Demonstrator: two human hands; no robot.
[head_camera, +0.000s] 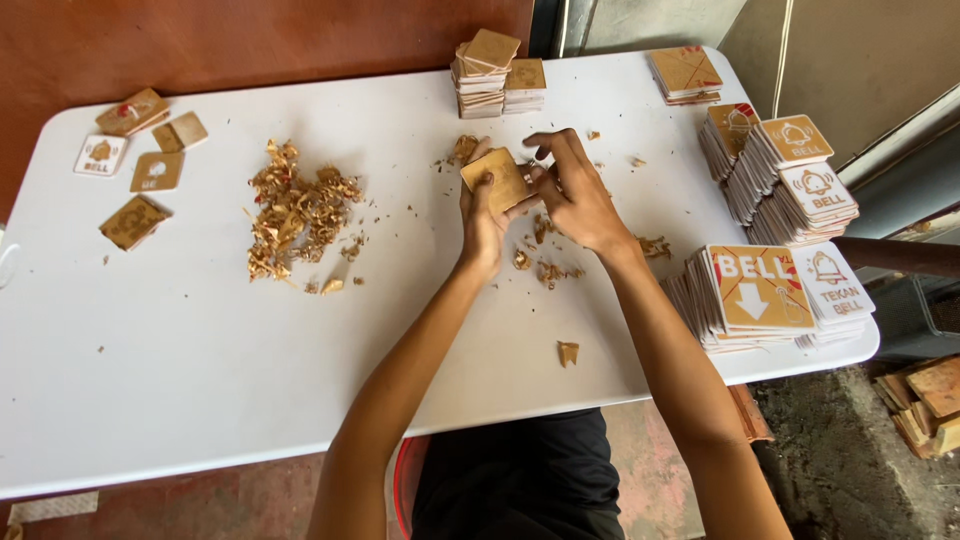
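Observation:
A small square tile covered in brown paper is held above the white table. My left hand grips its lower left side. My right hand pinches at the tile's right edge, fingers curled over it. Torn brown paper scraps lie on the table just under both hands.
A large heap of peeled paper shreds lies left of centre. Stacks of brown tiles stand at the back. Fanned rows of white-and-gold square signs and another stack fill the right edge. A few loose tiles rest far left.

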